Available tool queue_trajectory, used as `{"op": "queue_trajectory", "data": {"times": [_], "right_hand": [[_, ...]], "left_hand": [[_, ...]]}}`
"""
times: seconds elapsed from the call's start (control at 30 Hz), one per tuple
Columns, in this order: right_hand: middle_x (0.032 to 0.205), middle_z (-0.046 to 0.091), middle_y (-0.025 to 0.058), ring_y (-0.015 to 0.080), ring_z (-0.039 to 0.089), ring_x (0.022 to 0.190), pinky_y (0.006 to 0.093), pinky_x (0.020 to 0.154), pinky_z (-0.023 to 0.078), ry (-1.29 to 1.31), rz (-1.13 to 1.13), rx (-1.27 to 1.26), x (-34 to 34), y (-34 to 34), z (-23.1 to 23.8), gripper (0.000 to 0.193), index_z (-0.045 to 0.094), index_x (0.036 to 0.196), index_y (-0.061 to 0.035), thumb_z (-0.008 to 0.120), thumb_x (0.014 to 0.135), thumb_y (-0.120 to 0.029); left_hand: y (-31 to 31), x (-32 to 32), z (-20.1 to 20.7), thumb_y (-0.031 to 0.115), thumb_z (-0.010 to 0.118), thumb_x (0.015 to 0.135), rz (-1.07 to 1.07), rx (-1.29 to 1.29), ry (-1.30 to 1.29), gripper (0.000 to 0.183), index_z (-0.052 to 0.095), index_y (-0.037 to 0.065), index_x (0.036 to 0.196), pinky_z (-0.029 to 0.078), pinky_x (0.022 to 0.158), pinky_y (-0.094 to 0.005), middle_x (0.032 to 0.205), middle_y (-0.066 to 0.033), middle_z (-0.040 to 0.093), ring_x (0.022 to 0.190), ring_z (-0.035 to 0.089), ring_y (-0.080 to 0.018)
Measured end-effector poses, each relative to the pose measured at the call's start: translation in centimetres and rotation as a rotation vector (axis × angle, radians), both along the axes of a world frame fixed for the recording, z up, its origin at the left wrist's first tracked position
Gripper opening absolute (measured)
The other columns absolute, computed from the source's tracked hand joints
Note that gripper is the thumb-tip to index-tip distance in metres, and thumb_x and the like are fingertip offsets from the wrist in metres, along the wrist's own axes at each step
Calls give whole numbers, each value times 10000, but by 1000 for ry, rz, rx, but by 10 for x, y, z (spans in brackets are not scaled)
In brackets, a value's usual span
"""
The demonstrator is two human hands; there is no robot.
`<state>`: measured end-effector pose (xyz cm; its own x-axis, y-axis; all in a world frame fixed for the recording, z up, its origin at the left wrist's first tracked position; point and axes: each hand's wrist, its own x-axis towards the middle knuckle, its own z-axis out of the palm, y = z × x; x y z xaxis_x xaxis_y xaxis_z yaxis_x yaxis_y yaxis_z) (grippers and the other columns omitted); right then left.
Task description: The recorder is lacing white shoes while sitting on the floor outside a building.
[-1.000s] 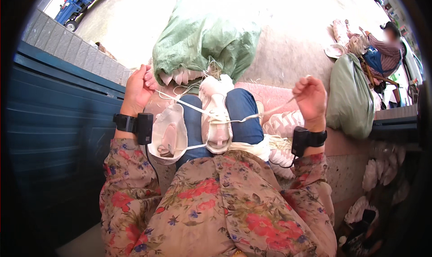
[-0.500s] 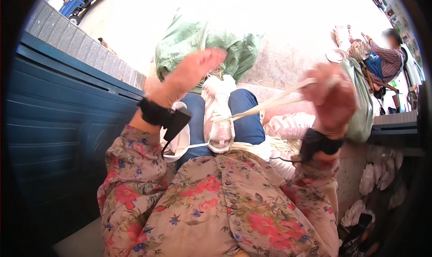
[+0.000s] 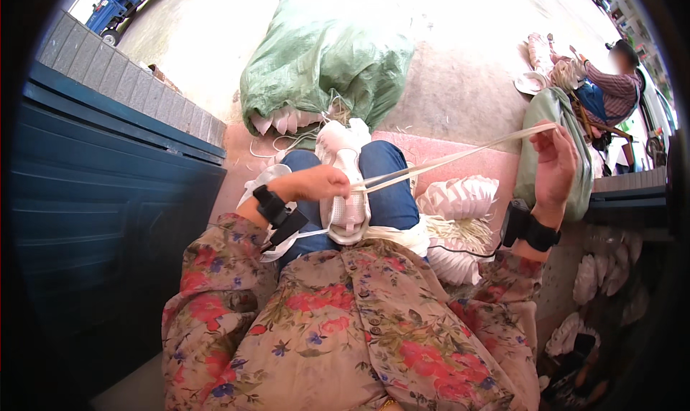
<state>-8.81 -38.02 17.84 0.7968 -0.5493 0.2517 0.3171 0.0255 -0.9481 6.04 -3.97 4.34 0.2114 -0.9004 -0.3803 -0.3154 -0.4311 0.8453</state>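
A white and pink shoe upper point(image 3: 347, 217) lies lengthwise between my blue-trousered knees. From its eyelet area a flat cream shoelace point(image 3: 460, 154) runs taut up to the right in two strands. My right hand point(image 3: 555, 159), raised at the far right of my lap, pinches the outer end of the lace between its fingertips. Over the shoe upper, my left hand point(image 3: 321, 183) is closed, its fingertips pinching the lace where it leaves the shoe. Another pale upper point(image 3: 267, 184) rests partly hidden by my left forearm. Both wrists carry black straps with small devices.
A large green sack point(image 3: 327, 73) holding pale uppers stands ahead. Stacked uppers point(image 3: 460, 197) and a bundle of cream laces point(image 3: 463, 233) lie right of my knee. Beyond is a second green sack point(image 3: 553, 123) and a seated person point(image 3: 614, 87). A blue metal door point(image 3: 115, 217) borders my left.
My left hand has come down from above the knees to the lace at the shoe. My right hand has moved slightly outward, pulling the lace longer. The view has shifted slightly.
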Motion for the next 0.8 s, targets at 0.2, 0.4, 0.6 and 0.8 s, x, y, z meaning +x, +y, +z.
{"op": "queue_trajectory", "data": {"times": [0.2, 0.4, 0.6, 0.8], "right_hand": [[807, 528, 35, 100, 477, 713, 233, 662, 360, -89, -75, 358, -2, -28, -42, 209, 528, 1007, 15, 443, 891, -137], [819, 519, 35, 58, 436, 617, 200, 533, 374, -90, 17, 462, -3, -17, -50, 344, 387, 1213, -9, 443, 889, -110], [645, 546, -11, 20, 411, 462, 168, 400, 337, 700, 314, -110, 16, 75, -110, 157, 580, 939, -72, 458, 881, -151], [782, 600, 148, 271, 584, 714, 320, 650, 454, 649, 605, -454, 12, 150, -163, 196, 626, 872, -5, 559, 797, -174]], "left_hand": [[60, 46, 93, 189, 461, 886, 878, -589, 521, 192, 530, 28, 809, 436, 604, -245, 657, -47, 549, 616, 525, -117], [108, 74, 128, 171, 476, 878, 1264, -918, 605, 158, 535, 29, 842, 341, 546, -224, 555, 45, 373, 500, 352, -67], [50, 6, 19, 107, 476, 768, 649, -99, -351, 169, 609, 3, 771, 442, 615, -285, 675, -71, 587, 642, 555, -163], [-1, -62, -25, 190, 443, 802, 406, 171, -629, 229, 573, 25, 710, 450, 606, -413, 706, -171, 582, 689, 573, -326]]}}
